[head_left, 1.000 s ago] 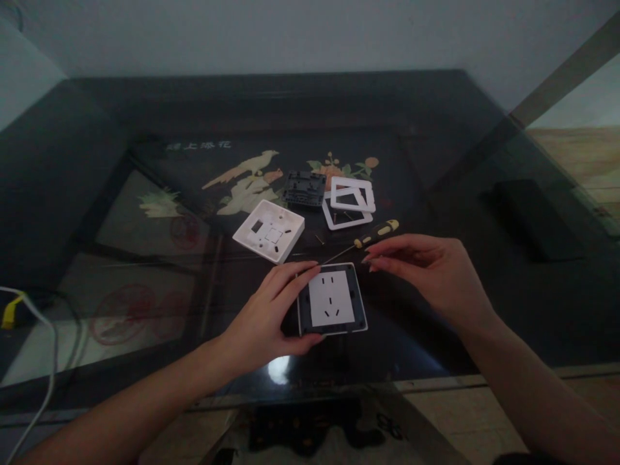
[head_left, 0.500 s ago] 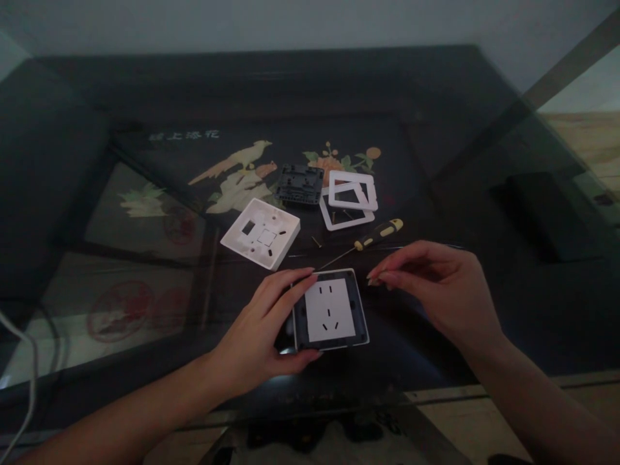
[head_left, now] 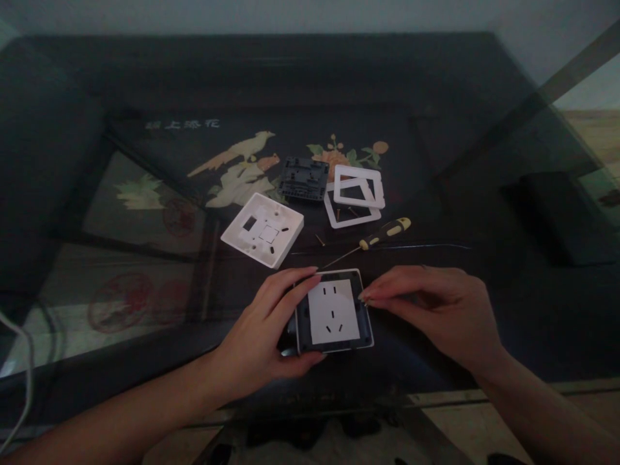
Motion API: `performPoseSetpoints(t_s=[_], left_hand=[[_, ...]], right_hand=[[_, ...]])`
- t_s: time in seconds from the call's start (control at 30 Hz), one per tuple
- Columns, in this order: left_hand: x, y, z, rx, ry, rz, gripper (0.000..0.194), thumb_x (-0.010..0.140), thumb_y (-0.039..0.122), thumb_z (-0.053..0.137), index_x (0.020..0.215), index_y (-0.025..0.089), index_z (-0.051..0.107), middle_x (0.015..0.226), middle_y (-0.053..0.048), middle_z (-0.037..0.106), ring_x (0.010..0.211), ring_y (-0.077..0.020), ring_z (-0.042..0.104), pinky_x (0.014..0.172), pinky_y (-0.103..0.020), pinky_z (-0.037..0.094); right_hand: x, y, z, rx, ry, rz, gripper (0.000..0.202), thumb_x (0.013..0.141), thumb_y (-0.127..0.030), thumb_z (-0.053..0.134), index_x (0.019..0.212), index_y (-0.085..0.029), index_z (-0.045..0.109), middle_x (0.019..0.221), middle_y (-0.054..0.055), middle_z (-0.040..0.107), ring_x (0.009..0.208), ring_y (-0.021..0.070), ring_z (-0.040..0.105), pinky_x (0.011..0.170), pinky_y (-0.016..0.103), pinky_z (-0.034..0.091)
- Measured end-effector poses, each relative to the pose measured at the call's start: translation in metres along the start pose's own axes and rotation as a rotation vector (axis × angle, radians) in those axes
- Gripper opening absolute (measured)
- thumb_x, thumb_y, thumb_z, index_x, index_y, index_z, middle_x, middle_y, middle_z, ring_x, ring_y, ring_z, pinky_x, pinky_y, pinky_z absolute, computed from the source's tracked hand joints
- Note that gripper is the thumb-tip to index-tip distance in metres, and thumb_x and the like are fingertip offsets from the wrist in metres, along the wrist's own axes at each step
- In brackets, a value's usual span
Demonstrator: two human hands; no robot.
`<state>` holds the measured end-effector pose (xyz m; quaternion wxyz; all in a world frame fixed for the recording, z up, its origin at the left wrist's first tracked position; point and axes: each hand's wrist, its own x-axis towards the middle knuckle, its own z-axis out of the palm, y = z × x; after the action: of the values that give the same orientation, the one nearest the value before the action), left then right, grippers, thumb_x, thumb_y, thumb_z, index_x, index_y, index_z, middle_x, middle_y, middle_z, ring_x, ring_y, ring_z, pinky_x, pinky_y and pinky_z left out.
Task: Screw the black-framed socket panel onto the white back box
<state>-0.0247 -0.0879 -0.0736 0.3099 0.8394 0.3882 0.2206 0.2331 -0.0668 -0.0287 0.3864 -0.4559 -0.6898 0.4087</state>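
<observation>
A wall socket (head_left: 333, 313) with a white face and dark surround sits in a white box near the table's front edge. My left hand (head_left: 271, 323) grips it from the left, fingers on the top edge and thumb at the bottom. At its right edge, my right hand (head_left: 431, 300) is closed in a pinch; a tiny thing seems to show at the fingertips, too small to name. Just beyond the socket lies a screwdriver (head_left: 385, 234) with a black and yellow handle, its tip near my left fingertips. One loose screw (head_left: 320, 240) rests left of the handle.
Behind the socket lie a white open back box (head_left: 264, 230), a dark socket module (head_left: 305, 179) and two overlapping white frames (head_left: 359, 187), with screws inside the lower one. A white cable (head_left: 30, 374) runs along the left. The glass tabletop (head_left: 450, 349) is reflective.
My right hand has moved down and left, so its pinched fingertips are now at the socket's right edge. My left hand keeps its hold. The view has shifted slightly.
</observation>
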Motion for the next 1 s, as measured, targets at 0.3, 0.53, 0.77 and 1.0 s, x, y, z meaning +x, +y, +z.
performPoseSetpoints(t_s=[0.3,0.53,0.77,1.0], left_hand=[[-0.0001,0.0001,0.0006,0.007,0.007,0.001,0.082,0.082,0.039,0.07,0.15,0.027,0.026,0.148,-0.014,0.039,0.135,-0.0334,0.041,0.111,-0.052,0.041],[-0.0002,-0.0013,0.0011,-0.004,0.014,0.003,0.083,0.082,0.04,0.07,0.151,0.028,0.026,0.148,-0.014,0.04,0.134,-0.0341,0.042,0.11,-0.053,0.041],[0.0007,-0.0005,-0.0002,-0.007,0.006,-0.004,0.082,0.082,0.039,0.071,0.15,0.026,0.027,0.148,-0.014,0.039,0.135,-0.0328,0.041,0.111,-0.05,0.04],[0.0003,0.0004,0.0,-0.009,0.01,-0.007,0.082,0.082,0.039,0.071,0.15,0.028,0.026,0.148,-0.014,0.04,0.134,-0.0343,0.042,0.11,-0.054,0.041]], right_hand=[[0.0019,0.0033,0.0028,-0.214,-0.094,-0.241,0.014,0.085,-0.01,0.068,0.084,-0.023,0.073,0.085,0.002,0.076,0.077,0.014,0.072,0.067,0.025,0.06],[0.0017,0.0023,0.0027,-0.277,-0.131,-0.367,0.015,0.092,-0.013,0.059,0.088,-0.022,0.071,0.086,0.003,0.074,0.079,0.0142,0.069,0.069,0.028,0.059],[0.003,0.0034,-0.001,-0.306,-0.149,-0.376,0.014,0.092,-0.011,0.06,0.088,-0.021,0.069,0.086,0.004,0.073,0.079,0.0144,0.069,0.069,0.028,0.057],[0.0,0.0081,0.0011,-0.425,-0.187,-0.463,0.017,0.095,-0.013,0.055,0.093,-0.02,0.069,0.087,0.005,0.073,0.078,0.0156,0.067,0.068,0.03,0.057]])
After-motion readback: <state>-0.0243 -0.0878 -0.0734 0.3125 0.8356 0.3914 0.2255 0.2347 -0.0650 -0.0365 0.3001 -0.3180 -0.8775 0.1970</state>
